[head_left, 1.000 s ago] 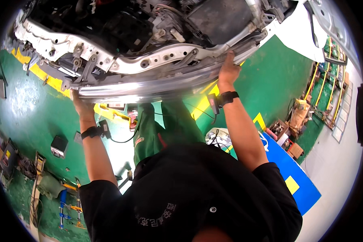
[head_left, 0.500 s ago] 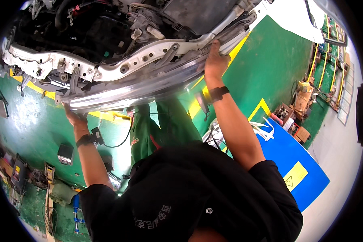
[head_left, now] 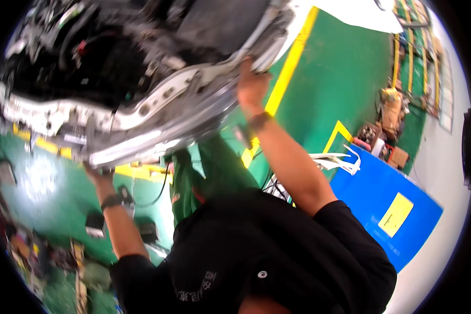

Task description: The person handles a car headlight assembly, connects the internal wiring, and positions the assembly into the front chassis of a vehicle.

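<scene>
head view: 2 hands [head_left: 97, 178] [head_left: 253, 90] hold long, glossy, curved silvery bar [head_left: 164, 136].

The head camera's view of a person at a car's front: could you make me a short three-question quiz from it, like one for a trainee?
1. True or false: the person's left hand and right hand are at opposite ends of the long, shiny silver bar.
2. Multiple choice: which side of the picture shows the large, flat blue panel with a yellow rectangle on it?
A) upper left
B) lower right
C) lower left
3. Fill in the blank: the person wears a black short-sleeved top and ____ trousers.

Key: 1. True. 2. B. 3. Green.
</scene>
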A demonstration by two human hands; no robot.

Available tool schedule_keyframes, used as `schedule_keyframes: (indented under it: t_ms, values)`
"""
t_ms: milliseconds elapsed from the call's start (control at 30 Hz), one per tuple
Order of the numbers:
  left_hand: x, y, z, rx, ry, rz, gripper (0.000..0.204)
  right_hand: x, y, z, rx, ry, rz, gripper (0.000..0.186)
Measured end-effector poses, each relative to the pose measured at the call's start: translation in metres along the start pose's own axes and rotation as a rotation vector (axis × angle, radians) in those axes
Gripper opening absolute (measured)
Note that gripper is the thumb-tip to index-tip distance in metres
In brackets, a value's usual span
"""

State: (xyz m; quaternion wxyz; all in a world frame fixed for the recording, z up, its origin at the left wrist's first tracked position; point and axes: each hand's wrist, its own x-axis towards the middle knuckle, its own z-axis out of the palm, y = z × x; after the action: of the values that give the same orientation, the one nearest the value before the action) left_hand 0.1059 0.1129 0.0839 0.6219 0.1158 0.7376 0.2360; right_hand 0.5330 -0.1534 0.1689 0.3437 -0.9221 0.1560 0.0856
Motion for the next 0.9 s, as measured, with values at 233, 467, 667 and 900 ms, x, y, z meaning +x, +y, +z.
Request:
schedule_keyframes:
  t_ms: [233, 467, 667, 900]
  values:
    - [-0.004, -0.004, 0.012, -0.028, -0.02, -0.046, 0.075, 0.051, -0.038, -0.042, -0.108, -0.001, -0.136, 0.096]
    - [0.005, -0.005, -0.003, 0.084, -0.031, 0.088, 0.069, 0.061, -0.041, -0.016, 0.182, 0.06, -0.161, 0.075]
    - [-0.014, -0.008, -0.002, 0.117, -0.045, 0.104, 0.071, 0.05, -0.049, -0.019, 0.161, 0.055, -0.129, 0.063]
    - [-0.003, -0.002, -0.001, 0.169, -0.035, 0.096, 0.068, 0.053, -0.044, -0.011, 0.121, 0.061, -0.102, 0.072]
